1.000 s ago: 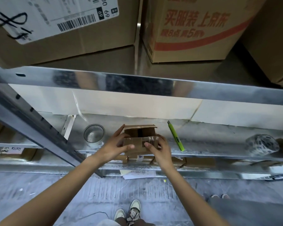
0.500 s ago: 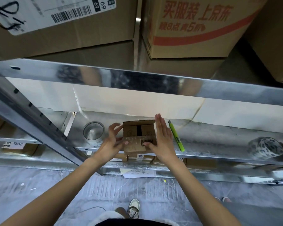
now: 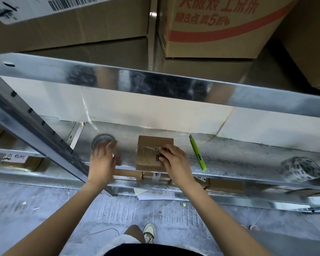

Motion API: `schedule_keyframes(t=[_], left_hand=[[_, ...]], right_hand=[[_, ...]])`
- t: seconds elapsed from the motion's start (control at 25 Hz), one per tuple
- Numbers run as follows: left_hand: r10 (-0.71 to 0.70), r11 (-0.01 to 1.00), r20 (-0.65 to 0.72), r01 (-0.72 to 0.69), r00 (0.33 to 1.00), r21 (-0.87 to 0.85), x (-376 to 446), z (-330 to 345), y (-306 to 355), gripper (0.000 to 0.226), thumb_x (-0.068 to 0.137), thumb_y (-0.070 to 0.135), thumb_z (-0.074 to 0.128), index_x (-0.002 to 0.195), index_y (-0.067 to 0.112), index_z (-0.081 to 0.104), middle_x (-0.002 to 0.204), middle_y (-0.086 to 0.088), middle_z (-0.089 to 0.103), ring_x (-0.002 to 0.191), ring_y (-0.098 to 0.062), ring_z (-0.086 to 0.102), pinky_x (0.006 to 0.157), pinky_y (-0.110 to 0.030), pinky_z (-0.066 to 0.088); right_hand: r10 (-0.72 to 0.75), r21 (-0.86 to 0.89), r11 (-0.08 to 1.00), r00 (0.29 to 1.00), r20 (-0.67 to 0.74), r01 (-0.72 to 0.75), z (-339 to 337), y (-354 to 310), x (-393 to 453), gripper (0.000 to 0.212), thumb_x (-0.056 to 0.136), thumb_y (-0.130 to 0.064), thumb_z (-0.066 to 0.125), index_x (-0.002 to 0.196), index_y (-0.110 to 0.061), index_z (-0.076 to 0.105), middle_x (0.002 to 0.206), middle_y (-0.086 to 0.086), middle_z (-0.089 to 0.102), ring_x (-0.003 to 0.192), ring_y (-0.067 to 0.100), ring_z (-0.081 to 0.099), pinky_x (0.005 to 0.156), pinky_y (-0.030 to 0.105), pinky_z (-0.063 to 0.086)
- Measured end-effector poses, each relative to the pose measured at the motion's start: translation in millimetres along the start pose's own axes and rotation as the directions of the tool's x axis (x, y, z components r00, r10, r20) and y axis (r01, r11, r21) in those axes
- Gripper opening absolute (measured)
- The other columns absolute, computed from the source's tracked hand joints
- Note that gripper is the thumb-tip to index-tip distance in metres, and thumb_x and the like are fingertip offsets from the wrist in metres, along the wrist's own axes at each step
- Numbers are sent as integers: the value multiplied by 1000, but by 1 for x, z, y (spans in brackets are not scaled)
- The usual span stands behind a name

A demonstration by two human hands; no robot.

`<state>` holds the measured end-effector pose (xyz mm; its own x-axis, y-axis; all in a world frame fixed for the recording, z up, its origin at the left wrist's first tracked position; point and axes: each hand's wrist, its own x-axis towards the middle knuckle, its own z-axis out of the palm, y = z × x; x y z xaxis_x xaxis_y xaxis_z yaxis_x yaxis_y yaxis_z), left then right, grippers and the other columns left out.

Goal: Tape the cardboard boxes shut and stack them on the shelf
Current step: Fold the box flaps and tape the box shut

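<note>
small cardboard box (image 3: 154,153) sits flat on the metal shelf (image 3: 238,157), flaps folded down, near the front edge so i can work on it without reaching deep. my right hand (image 3: 174,161) rests on its right half, fingers curled over the top by the barcode. that's the hold-down: it keeps the flaps closed and stops the box sliding on the slick metal. grip there is narrow, pressing more than clamping; can't tell if the thumb hooks the side.

left hand (image 3: 103,159) is off the box and over at the clear tape roll (image 3: 103,142), just left of the box. hand is motion-blurred, fingers spread fairly wide across the roll's near edge. can't tell if it has closed on the roll or only touches it.

the top already shows some shiny film, likely old tape, so my read: seam not sealed yet, tape fetch is the step in hand.

green box cutter (image 3: 197,152) lies just right of the box, apart from it, handy for cutting the strip. a second, patterned tape roll (image 3: 301,169) sits well to the right, out of play.

big cartons (image 3: 220,26) fill the shelf above; small boxes (image 3: 156,175) sit on the level below.

risk: one-handed tape pull may drag the roll, and the right hand blocks the seam line.
</note>
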<state>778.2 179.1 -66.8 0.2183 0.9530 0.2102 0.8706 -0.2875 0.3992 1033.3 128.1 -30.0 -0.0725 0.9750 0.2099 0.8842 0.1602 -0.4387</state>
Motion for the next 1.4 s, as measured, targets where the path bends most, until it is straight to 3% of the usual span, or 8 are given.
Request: schedule_keyframes(t=[0.24, 0.44, 0.68, 0.84, 0.96, 1.16, 1.28, 1.4], left_hand=[[-145, 977, 42, 136, 989, 162, 0, 2, -29, 22, 77, 1, 70, 98, -1, 64, 108, -21, 62, 111, -45, 47, 91, -62, 40], [-26, 924, -174, -43, 984, -380, 16, -30, 37, 33, 94, 33, 44, 93, 6, 62, 118, -2, 56, 125, -23, 40, 106, -24, 30], [211, 757, 81, -111, 974, -644, 14, -22, 107, 43, 98, 40, 41, 134, 19, 50, 146, 7, 38, 140, -6, 27, 111, -20, 29], [240, 756, 193, -58, 951, -652, 16, -22, 120, 43, 98, 33, 44, 140, 31, 39, 148, 12, 37, 133, 13, 26, 105, -9, 27], [245, 768, 218, -52, 945, -638, 18, -22, 119, 43, 98, 38, 43, 140, 36, 37, 148, 15, 37, 137, 4, 29, 108, -18, 30], [236, 787, 224, -50, 946, -615, 17, -19, 117, 48, 96, 40, 42, 142, 27, 39, 147, 14, 35, 142, -4, 20, 114, -26, 26], [217, 780, 234, -24, 948, -626, 18, -19, 117, 48, 96, 41, 42, 143, 29, 38, 148, 12, 36, 142, -4, 20, 113, -25, 25], [204, 775, 229, -14, 952, -631, 21, -22, 122, 44, 98, 37, 42, 141, 30, 39, 146, 9, 42, 133, 5, 33, 104, -8, 29]], right_hand=[[41, 87, 995, 999, 25, -43, -3, 1, 5, 30, 86, -21, 62, 114, -12, 67, 112, 1, 63, 104, 23, 57, 91, 42, 45], [134, 201, 968, 986, 98, -151, -6, 2, 9, 32, 85, -20, 66, 117, -16, 65, 119, 0, 60, 112, 21, 51, 98, 39, 41], [224, 315, 913, 963, 146, -261, -16, -7, 13, 43, 80, -15, 71, 122, -18, 60, 117, -1, 62, 109, 16, 50, 86, 24, 37], [402, 631, 601, 868, 291, -490, -44, -13, 26, 41, 85, -6, 62, 123, -18, 57, 116, -1, 65, 104, 8, 59, 82, 16, 43], [443, 759, 342, 807, 391, -555, -67, -16, 28, 36, 88, 1, 55, 121, -12, 59, 111, 3, 67, 91, 0, 63, 69, 2, 44], [381, 756, 434, 860, 339, -491, -66, -19, 27, 30, 87, -5, 58, 113, -15, 69, 110, -3, 70, 104, 9, 64, 94, 26, 50], [374, 764, 473, 885, 276, -438, -67, -21, 25, 27, 88, -5, 58, 104, -25, 70, 102, -14, 70, 96, -3, 64, 86, 17, 49], [324, 676, 632, 921, 214, -379, -60, -26, 20, 36, 92, -3, 55, 126, -11, 60, 123, -7, 61, 114, 0, 55, 96, 13, 41]])
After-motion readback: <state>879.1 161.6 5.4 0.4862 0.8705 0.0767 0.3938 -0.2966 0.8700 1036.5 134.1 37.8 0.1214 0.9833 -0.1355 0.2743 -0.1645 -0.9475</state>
